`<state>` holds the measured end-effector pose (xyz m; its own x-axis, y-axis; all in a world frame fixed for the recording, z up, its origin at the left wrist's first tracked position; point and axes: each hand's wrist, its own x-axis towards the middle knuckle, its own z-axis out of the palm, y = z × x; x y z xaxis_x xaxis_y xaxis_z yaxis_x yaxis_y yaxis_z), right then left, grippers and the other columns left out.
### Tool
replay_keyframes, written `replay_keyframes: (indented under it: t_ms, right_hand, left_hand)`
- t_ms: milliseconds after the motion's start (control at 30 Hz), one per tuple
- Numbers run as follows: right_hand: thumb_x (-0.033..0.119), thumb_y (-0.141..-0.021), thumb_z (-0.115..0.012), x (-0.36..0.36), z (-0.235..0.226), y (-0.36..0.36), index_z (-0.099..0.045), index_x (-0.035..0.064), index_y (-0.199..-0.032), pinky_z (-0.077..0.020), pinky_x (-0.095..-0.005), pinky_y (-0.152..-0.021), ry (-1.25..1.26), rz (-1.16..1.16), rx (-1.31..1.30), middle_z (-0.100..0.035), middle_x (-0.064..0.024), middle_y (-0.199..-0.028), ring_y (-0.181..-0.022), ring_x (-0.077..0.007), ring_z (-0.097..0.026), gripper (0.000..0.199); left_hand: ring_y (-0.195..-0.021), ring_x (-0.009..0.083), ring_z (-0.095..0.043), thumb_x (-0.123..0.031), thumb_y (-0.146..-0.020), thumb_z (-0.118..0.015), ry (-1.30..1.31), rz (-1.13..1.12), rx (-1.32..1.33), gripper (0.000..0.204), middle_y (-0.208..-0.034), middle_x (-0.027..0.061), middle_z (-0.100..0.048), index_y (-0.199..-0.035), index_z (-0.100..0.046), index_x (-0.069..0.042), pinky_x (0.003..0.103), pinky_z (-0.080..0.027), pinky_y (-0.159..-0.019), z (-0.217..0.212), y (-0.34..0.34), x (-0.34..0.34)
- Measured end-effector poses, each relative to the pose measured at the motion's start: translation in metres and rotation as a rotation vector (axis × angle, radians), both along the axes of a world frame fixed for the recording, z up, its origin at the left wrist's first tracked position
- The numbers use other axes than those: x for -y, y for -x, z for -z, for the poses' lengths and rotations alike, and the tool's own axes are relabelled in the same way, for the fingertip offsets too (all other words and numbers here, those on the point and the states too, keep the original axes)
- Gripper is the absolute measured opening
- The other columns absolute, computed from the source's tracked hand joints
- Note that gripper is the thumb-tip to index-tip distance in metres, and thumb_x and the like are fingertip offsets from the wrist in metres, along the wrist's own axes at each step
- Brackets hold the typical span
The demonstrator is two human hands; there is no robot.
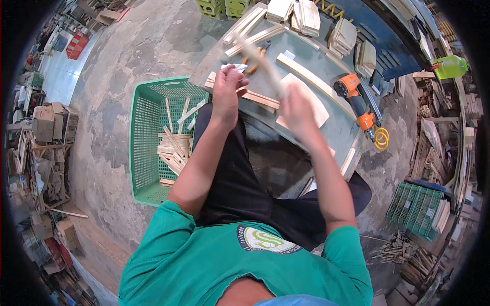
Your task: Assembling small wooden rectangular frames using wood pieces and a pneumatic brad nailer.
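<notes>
The person sits at the near edge of a grey bench (326, 66). The right hand (296, 109) is closed around the lower end of a thin wood strip (260, 58). The strip is blurred by motion and rises away from the hand toward the far left corner of the bench. The left hand (227, 89) is curled closed on the end of a wood batten (255, 97), which lies flat along the near edge; whether the fingers grip it or only press it down cannot be determined.

A pale flat board (311, 99) lies just beside the right hand. An orange nail gun (354, 94) rests near the right edge of the bench. Stacks of cut boards (301, 15) occupy the far edge. A green plastic crate (148, 148) with short offcuts stands on the floor off the left edge.

Judged step: the strip is being brought to the batten for fitting. The next move calls for aligning the strip ends against the batten while the left hand steadies the work, with the strip lowered flat before any fastening.
</notes>
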<state>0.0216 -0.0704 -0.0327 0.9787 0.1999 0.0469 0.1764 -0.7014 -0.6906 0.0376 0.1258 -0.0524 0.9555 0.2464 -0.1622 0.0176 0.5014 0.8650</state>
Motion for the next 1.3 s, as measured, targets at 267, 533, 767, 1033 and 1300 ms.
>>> replay_keyframes:
  t_ms: [267,533,767,1033,1300]
  right_hand:
    - [0.019,-0.093,-0.054,0.115,0.028,-0.11,-0.055,0.0021,-0.107,-0.0487,-0.0537,-0.084,0.586,0.131,0.159,-0.066,-0.0233,-0.094,-0.088,-0.0439,-0.063,0.022]
    - [0.021,-0.081,-0.074,0.095,-0.027,0.01,-0.058,0.0088,-0.104,-0.0503,-0.0463,-0.083,0.568,-0.25,-0.271,-0.06,-0.0153,-0.108,-0.098,-0.035,-0.061,0.031]
    - [0.012,-0.081,-0.069,0.119,-0.012,0.074,-0.056,0.0061,-0.095,-0.0525,-0.0464,-0.079,0.352,-0.268,-0.121,-0.06,-0.0152,-0.099,-0.094,-0.0369,-0.063,0.02]
    - [0.01,-0.087,-0.059,0.138,-0.038,-0.097,-0.064,0.0068,-0.098,-0.0507,-0.0448,-0.084,0.594,-0.049,0.292,-0.064,-0.0132,-0.101,-0.098,-0.0338,-0.063,0.012]
    - [0.018,-0.088,-0.067,0.101,-0.003,-0.123,-0.067,0.0062,-0.106,-0.0506,-0.0438,-0.089,0.318,0.021,0.325,-0.067,-0.0137,-0.107,-0.106,-0.0329,-0.063,0.022]
  left_hand:
    - [-0.091,0.0284,-0.067,-0.019,-0.09,-0.066,-1.281,0.048,0.103,0.021,-0.099,0.0165,-0.068,-0.101,-0.069,-0.001,0.039,-0.053,-0.082,0.021,-0.026,-0.049]
    - [-0.095,0.0347,-0.064,-0.019,-0.088,-0.068,-1.491,0.08,0.236,0.017,-0.099,0.0144,-0.065,-0.099,-0.068,-0.005,0.046,-0.049,-0.082,0.035,-0.044,-0.054]
    - [-0.097,0.0345,-0.064,-0.021,-0.086,-0.069,-1.49,0.157,0.177,0.024,-0.103,0.0137,-0.064,-0.105,-0.068,-0.007,0.048,-0.049,-0.083,0.042,-0.059,-0.06]
    - [-0.104,0.0349,-0.064,-0.026,-0.081,-0.074,-1.65,0.209,0.161,0.037,-0.111,0.0148,-0.063,-0.114,-0.067,-0.01,0.049,-0.049,-0.086,0.022,-0.07,-0.049]
    - [-0.087,0.03,-0.065,-0.016,-0.083,-0.072,-1.615,0.245,0.169,0.023,-0.09,0.0128,-0.065,-0.102,-0.066,-0.006,0.039,-0.052,-0.077,0.0,-0.07,-0.065]
